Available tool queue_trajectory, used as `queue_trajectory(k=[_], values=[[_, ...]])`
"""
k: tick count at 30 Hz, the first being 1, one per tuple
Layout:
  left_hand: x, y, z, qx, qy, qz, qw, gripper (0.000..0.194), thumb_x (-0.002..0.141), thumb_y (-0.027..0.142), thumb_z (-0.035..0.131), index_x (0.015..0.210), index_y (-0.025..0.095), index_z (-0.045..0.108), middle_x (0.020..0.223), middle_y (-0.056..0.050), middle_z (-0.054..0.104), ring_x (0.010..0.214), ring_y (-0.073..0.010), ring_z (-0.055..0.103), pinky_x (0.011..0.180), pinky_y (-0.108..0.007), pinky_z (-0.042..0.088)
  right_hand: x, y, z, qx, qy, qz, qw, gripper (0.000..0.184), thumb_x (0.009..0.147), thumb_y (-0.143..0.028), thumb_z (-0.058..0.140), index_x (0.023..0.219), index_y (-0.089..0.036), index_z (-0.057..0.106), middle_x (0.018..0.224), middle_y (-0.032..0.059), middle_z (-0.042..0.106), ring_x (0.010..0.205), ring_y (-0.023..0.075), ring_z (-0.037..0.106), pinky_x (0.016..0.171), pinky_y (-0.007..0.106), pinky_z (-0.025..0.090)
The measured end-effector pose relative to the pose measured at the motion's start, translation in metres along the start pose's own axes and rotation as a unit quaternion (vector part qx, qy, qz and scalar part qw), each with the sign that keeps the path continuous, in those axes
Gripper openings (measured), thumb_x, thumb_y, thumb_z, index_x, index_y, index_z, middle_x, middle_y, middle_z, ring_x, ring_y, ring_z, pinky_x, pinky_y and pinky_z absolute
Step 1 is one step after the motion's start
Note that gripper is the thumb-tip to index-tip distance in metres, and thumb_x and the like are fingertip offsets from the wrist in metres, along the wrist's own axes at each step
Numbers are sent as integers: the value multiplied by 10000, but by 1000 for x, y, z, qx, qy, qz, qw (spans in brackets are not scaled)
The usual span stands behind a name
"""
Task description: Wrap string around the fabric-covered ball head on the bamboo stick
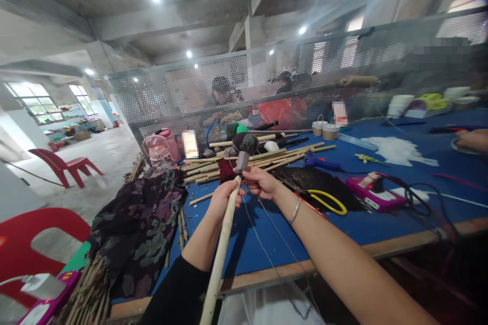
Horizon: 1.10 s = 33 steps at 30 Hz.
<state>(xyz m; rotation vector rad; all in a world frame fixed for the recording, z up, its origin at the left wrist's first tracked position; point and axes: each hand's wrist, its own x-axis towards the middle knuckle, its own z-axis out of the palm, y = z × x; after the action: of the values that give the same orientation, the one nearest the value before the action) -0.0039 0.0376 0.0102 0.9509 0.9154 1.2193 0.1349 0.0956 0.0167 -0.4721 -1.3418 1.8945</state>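
A pale, peeled wooden stick (223, 249) slants up from the lower edge to the middle of the view. My left hand (224, 199) wraps round its upper part. The stick's top end carries a round head covered in dark patterned cloth (246, 144), gathered into a grey neck (241, 163). My right hand (261, 183) is closed in a pinch at this neck, touching the wrapping. Thin grey cord (263, 251) hangs in two strands from under my hands past the table edge. The exact grip of my right fingertips on the cord is partly hidden.
On the blue table (259, 233) lie several wooden sticks (206, 170), yellow-handled scissors (330, 203), a blue glue gun (322, 163) and a purple power strip (375, 195). Dark patterned cloth (141, 228) drapes at left. A perforated screen (183, 91) stands behind; another person's hand (473, 139) shows at right.
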Motion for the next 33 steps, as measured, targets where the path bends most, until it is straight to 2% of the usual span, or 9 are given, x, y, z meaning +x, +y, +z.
queue_trajectory(k=[3,5,7,10,16,21,27,31,33], values=[[1,-5,1,38,-34,-65,997,411,733,477,522,850,88,581,578,-41,589,389,-84,500,348,-178,376,-1,1,-4,-52,29,10,998,310,638,-354,680,723,-165,451,385,-117,300,305,12,135,288,163,77],[1,-8,4,83,4,-39,996,401,741,489,519,844,102,542,581,-29,580,381,-83,490,342,-181,372,0,4,-5,-99,69,5,993,309,638,-354,679,690,-168,438,373,-113,308,291,18,162,277,171,94],[0,-11,6,126,50,16,991,398,701,460,595,906,137,487,577,19,554,362,-72,467,335,-175,363,3,7,-6,-126,91,1,988,304,640,-359,675,692,-169,445,373,-112,309,285,22,181,273,175,113],[0,-13,7,174,73,75,979,474,634,361,690,994,180,440,586,61,530,359,-60,458,339,-163,365,6,10,-6,-140,96,3,985,298,648,-375,667,711,-168,462,382,-112,312,283,24,188,276,178,119],[0,-9,4,190,110,103,970,352,646,313,671,912,165,495,572,51,533,342,-60,443,306,-163,343,3,6,-4,-163,80,-11,983,306,649,-405,661,730,-153,508,379,-111,317,279,19,187,293,185,88],[-1,-2,1,157,134,128,970,330,634,310,676,874,153,514,508,61,500,347,-65,443,311,-159,330,3,4,-8,-147,106,-49,982,287,628,-369,671,625,-166,467,366,-112,291,293,22,192,299,175,107],[1,0,0,78,103,104,986,333,596,335,686,815,145,522,507,57,504,351,-60,437,309,-159,322,6,6,-7,-111,93,-41,989,294,626,-352,678,621,-169,446,374,-112,287,305,22,180,292,162,116],[3,0,-2,5,30,66,997,311,588,374,687,720,140,530,619,17,571,350,-30,409,303,-151,295,5,4,-4,-61,70,-28,995,309,621,-346,695,677,-171,447,389,-121,272,309,15,147,291,155,89],[2,0,-3,-22,0,28,999,303,622,391,665,740,135,553,636,5,579,359,-28,414,310,-145,294,4,3,-3,-37,39,-11,999,320,627,-354,695,752,-169,467,401,-126,279,308,11,126,292,154,74]])
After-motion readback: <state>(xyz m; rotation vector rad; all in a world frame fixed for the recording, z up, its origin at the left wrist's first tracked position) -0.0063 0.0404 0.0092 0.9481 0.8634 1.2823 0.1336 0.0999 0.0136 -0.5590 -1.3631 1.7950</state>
